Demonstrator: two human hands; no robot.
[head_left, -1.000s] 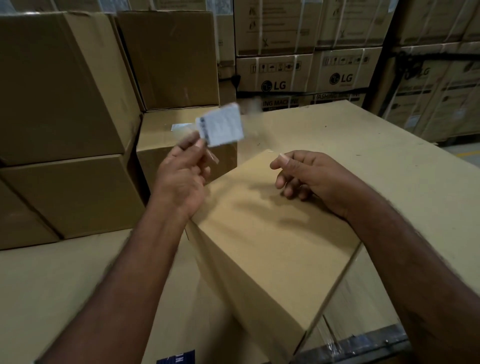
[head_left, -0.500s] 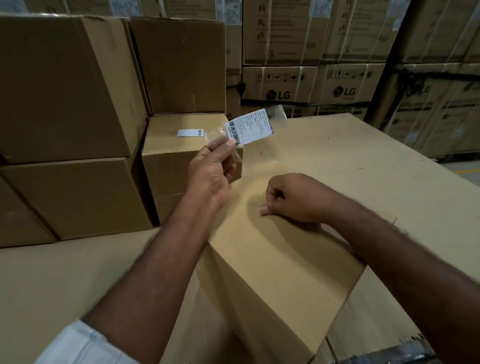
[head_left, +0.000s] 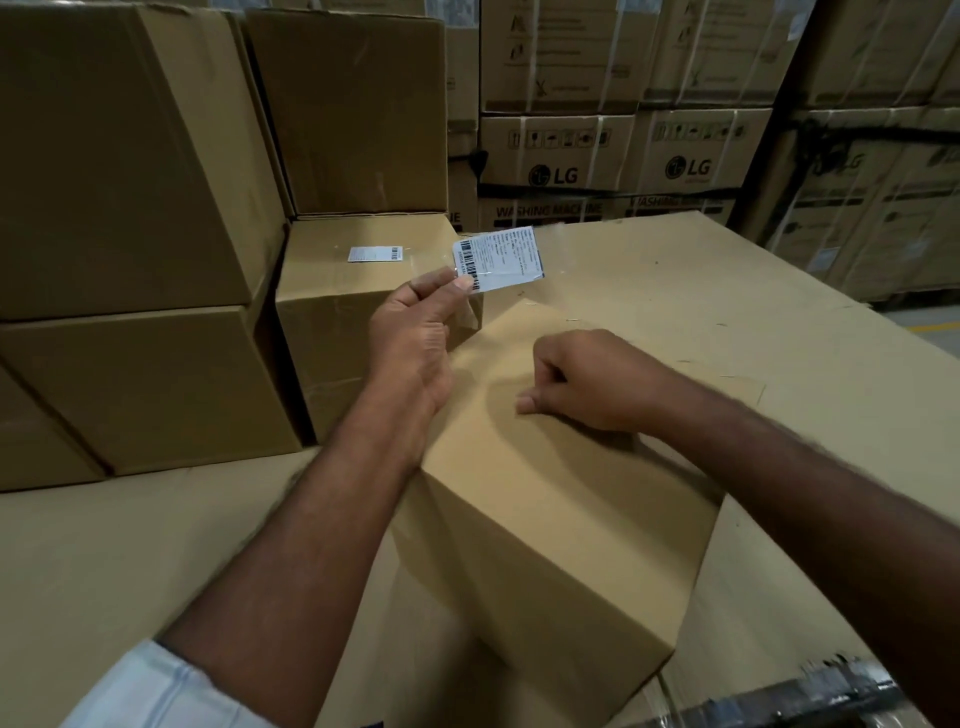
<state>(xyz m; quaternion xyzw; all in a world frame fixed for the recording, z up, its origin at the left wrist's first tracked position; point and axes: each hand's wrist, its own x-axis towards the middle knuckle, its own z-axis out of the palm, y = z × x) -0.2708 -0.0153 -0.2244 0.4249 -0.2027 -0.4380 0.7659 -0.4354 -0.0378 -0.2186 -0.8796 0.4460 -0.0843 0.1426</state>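
Head view: the fingers (head_left: 457, 283) of your left hand (head_left: 415, 338) pinch the barcode label (head_left: 501, 257) at its lower left corner. Thumb and forefinger are closed on this edge only, probably so that the printed face is free and little of the label touches your skin. The label is in the air, a little above the centre of the frame. It is tilted, and most of it reaches up and right from the fingertips. A clear film seems to lie around it, but I cannot tell this for sure.

Your right hand (head_left: 592, 382) is right of centre, with the fingers curled in, and I see nothing inside them. It rests with the thumb on the top of the box (head_left: 545, 519), I think to keep the box steady for the label.

The box stands on a wide cardboard surface (head_left: 727, 301). In the upper left, a second box (head_left: 363, 312) carries a white label (head_left: 375, 253) on its top. LG cartons (head_left: 556, 150) are stacked behind.
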